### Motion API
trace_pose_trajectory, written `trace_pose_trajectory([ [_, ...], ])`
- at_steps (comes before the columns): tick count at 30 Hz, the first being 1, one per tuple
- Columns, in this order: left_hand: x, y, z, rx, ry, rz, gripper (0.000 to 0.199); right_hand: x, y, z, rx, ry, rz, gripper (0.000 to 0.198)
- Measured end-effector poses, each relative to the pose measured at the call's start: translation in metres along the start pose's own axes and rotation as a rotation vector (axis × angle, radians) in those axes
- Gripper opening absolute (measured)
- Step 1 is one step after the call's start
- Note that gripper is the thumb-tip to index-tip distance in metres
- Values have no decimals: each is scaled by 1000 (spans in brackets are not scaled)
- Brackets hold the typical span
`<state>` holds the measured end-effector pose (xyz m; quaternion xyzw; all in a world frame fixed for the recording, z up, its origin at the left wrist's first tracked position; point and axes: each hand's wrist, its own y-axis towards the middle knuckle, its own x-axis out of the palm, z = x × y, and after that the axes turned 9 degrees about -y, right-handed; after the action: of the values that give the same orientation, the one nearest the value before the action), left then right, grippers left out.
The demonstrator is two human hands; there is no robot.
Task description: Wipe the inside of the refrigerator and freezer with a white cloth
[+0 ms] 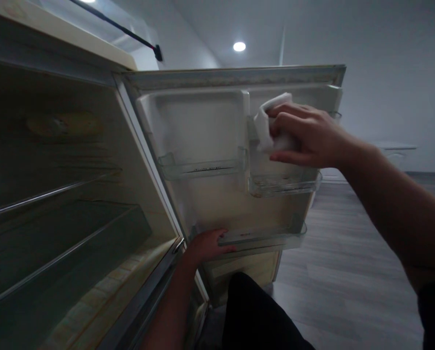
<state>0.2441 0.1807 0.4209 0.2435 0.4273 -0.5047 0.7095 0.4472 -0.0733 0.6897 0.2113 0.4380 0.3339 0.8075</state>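
Note:
My right hand (301, 131) is closed around a crumpled white cloth (263, 124), possibly a paper towel. It holds the cloth in front of the upper right part of the open fridge door (203, 121), above a small clear door bin (285, 187). Lower down, my left hand (210, 245) is at the left end of the long clear bottom door bin (264, 242). Its fingers reach over the bin's rim and the thumb lies along the front. Whether the cloth touches the door panel is hard to see.
At left is the dim fridge interior with glass shelves (57, 194) and a yellowish cylindrical thing (66, 124) high inside. Another clear bin (203, 167) sits on the door's left half. My black-clad knee (254, 311) is below the door. Grey wood-look floor (349, 257) extends right.

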Motion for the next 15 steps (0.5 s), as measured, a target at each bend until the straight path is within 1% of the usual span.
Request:
trace_pose_trajectory([
  [2,1,1,0,0,4,8,86,4,7,0,45,26,-20,36],
  [4,2,2,1,2,8,8,86,7,14,4,160,-23,-57,31],
  [5,2,2,1,1,12,5,85,8,17,7,220,-58,-86,35],
  [8,2,3,2,-7,23,3,84,8,28,13,358,-92,-198,66],
  [9,3,4,2,-9,24,2,84,7,32,14,381,-98,-246,72],
  [10,3,4,3,-10,25,3,85,7,37,14,384,-117,-303,74],
  [13,4,8,4,-11,37,14,84,8,50,13,368,-228,-487,63],
  [15,5,12,6,-4,57,29,84,12,57,15,379,-288,-571,55],
])
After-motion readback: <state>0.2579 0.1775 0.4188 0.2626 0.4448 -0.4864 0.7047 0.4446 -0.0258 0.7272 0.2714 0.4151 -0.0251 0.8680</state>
